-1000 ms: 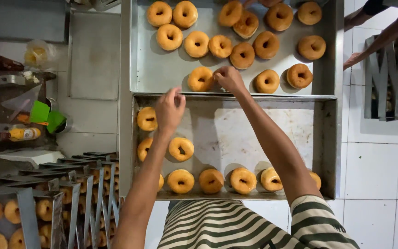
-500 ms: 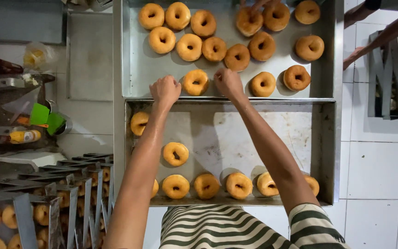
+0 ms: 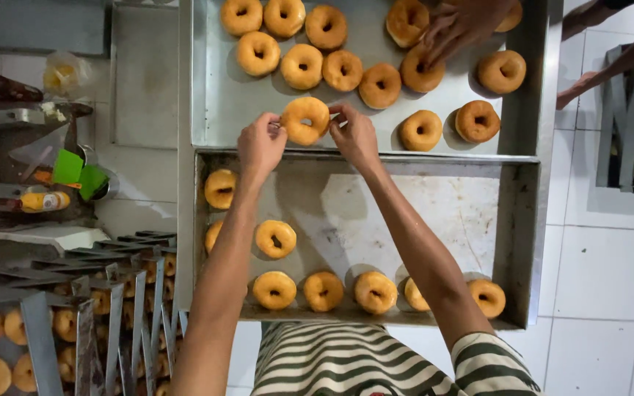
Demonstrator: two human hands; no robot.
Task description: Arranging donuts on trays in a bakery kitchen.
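We hold one golden ring doughnut (image 3: pixel 304 120) between both hands, left hand (image 3: pixel 260 144) and right hand (image 3: pixel 354 134) each pinching an edge with curled fingers, at the near rim of the far metal tray (image 3: pixel 214 110). Below it the scuffed near tray (image 3: pixel 420 213) holds smooth round doughnuts along its left and front sides. Another person's hand (image 3: pixel 464 26) rests on doughnuts in the far tray, with white floor tiles (image 3: pixel 596 279) to the right and racked trays (image 3: pixel 75 308) to the left.

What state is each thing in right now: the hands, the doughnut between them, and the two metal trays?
Left hand: fingers pinching the held doughnut's left edge.
Right hand: fingers pinching its right edge.
Held doughnut: gripped from both sides, over the far tray's near edge.
Far tray: largely filled with doughnuts.
Near tray: mostly bare, doughnuts along its left and near sides.
Another person's hand: resting on far-tray doughnuts.
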